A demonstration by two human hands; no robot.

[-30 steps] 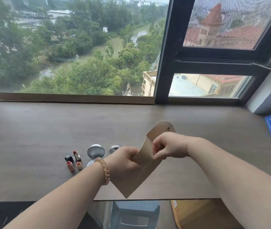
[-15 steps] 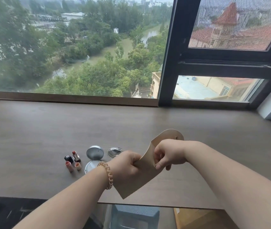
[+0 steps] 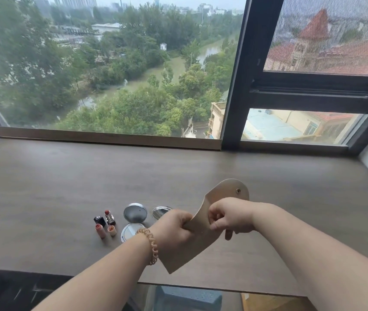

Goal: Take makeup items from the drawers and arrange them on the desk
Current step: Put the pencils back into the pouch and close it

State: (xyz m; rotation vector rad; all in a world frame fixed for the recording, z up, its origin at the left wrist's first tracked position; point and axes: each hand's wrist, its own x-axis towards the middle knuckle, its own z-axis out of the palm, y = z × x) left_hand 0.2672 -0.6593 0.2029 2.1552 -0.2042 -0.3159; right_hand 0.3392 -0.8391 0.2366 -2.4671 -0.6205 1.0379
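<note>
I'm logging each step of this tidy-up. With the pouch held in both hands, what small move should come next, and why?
Probably slip the right hand into the pouch to feel for anything inside: its snap flap stands open, the left hand grips its body above the desk, and lipsticks already lie there.

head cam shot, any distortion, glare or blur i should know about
Head view: wide-angle bending tilts the black window frame and bows the desk edge; soft overcast daylight, only faint shadows; the open compact mirror gives a pale glare; the beige pouch and lipsticks are sharp.
</note>
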